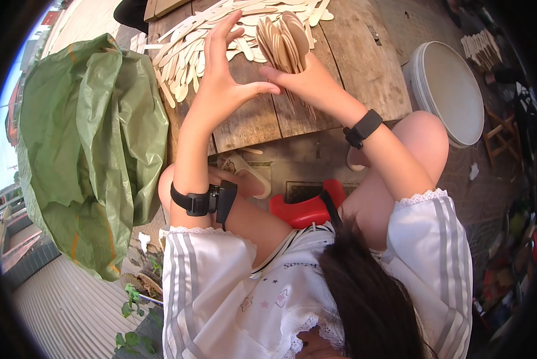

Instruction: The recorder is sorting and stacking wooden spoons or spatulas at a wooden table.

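Note:
My right hand (307,81) is closed around an upright bundle of flat wooden spoons (283,45), their rounded ends pointing away from me and their thin ends below the hand. Beside it on the left, my left hand (219,75) is raised with its fingers apart and thumb stretched toward the bundle; nothing is in it. Whether its thumb tip touches my right hand is hard to tell. Beyond both hands, a loose pile of pale wooden spoons (181,51) spreads over the plank table (238,128).
A green woven sheet (95,143) hangs at the table's left. To the right stands a white bucket (451,93), with more bundled wooden pieces (481,49) beyond it. A red plastic object (310,208) sits between my legs. Green leaves (131,302) grow at lower left.

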Motion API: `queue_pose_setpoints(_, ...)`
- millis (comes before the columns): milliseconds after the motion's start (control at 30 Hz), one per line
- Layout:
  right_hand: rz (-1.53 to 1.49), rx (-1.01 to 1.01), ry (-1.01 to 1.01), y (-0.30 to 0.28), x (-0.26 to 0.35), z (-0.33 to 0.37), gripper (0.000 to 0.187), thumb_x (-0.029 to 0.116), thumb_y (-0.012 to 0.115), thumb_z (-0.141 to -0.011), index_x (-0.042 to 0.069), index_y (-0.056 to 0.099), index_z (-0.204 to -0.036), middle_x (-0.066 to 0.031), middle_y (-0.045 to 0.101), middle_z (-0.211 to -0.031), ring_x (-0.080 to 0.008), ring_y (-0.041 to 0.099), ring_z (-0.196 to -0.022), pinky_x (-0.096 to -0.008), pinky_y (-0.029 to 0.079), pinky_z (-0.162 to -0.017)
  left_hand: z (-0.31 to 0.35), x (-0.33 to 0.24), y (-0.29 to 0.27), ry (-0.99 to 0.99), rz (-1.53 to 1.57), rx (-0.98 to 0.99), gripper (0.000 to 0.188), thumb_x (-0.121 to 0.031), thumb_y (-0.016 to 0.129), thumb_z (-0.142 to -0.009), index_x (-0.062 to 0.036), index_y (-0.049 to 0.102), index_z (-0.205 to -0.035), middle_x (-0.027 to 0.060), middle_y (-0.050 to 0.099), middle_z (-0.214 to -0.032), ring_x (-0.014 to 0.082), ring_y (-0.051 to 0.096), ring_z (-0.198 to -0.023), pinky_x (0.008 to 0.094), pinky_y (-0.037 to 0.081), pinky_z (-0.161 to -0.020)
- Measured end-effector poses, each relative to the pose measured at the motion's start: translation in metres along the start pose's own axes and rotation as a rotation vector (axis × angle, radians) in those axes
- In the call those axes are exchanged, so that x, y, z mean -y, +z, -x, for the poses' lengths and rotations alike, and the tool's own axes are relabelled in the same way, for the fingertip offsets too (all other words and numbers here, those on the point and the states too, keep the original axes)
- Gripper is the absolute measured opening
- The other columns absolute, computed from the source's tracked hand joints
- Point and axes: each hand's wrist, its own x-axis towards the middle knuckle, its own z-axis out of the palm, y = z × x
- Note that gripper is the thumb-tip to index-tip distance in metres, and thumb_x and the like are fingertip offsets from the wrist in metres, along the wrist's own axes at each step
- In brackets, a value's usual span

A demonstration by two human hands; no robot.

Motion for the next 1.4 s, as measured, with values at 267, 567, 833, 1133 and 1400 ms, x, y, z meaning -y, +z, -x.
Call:
queue_pose_setpoints(267, -1.005, -0.311, 0.065, -0.057, 0.029, 0.004, 0.014, 0.018, 0.060, -0.088, 0.006, 0.055, -0.095, 0.0001, 0.053, -0.074, -0.0080, 0.051, -0.067, -0.0212, 0.044, -0.062, 0.005, 0.052, 0.039, -0.073, -0.611, -0.085, 0.019, -0.032, 0.067, -0.079, -0.0146, 0.068, -0.088, -0.0001, 0.059, -0.093, 0.0207, 0.053, -0.093, 0.0420, 0.028, -0.087)
queue_pose_setpoints(567, -1.010, -0.408, 0.146, -0.089, 0.021, 0.027, 0.017, 0.022, 0.056, -0.090, 0.011, 0.048, -0.079, 0.0026, 0.049, -0.066, -0.0112, 0.053, -0.065, -0.0305, 0.050, -0.071, -0.010, 0.061, 0.083, -0.058, -0.655, -0.052, 0.021, -0.035, 0.074, -0.071, -0.0155, 0.069, -0.074, 0.0006, 0.058, -0.086, 0.0225, 0.049, -0.091, 0.0417, 0.028, -0.083)
queue_pose_setpoints(833, -0.820, -0.443, 0.241, -0.087, 0.014, 0.036, 0.020, 0.027, 0.060, -0.089, 0.010, 0.052, -0.081, 0.0017, 0.052, -0.069, -0.0106, 0.055, -0.068, -0.0268, 0.050, -0.068, -0.012, 0.053, 0.050, -0.541, -0.480, 0.151, 0.031, -0.040, 0.072, -0.077, -0.0100, 0.072, -0.083, 0.0023, 0.066, -0.081, 0.0141, 0.058, -0.072, 0.0268, 0.042, -0.070)
queue_pose_setpoints(1133, -0.509, -0.217, 0.053, -0.049, 0.021, 0.031, 0.039, 0.027, 0.070, -0.082, 0.004, 0.059, -0.111, 0.0009, 0.059, -0.087, -0.0062, 0.056, -0.079, -0.0229, 0.046, -0.069, -0.006, 0.007, 0.057, -0.658, 0.651, 0.414, 0.031, -0.033, 0.064, -0.087, -0.0026, 0.065, -0.093, -0.0036, 0.059, -0.082, 0.0054, 0.049, -0.080, 0.0217, 0.038, -0.077)
queue_pose_setpoints(1400, -0.529, -0.251, 0.074, -0.045, 0.023, 0.031, 0.040, 0.023, 0.071, -0.082, 0.004, 0.057, -0.114, -0.0018, 0.060, -0.104, -0.0087, 0.056, -0.095, -0.0244, 0.046, -0.082, 0.000, -0.004, 0.064, -0.702, 0.787, 0.459, 0.027, -0.038, 0.062, -0.088, -0.0108, 0.059, -0.087, -0.0071, 0.052, -0.077, 0.0047, 0.042, -0.070, 0.0208, 0.034, -0.068)
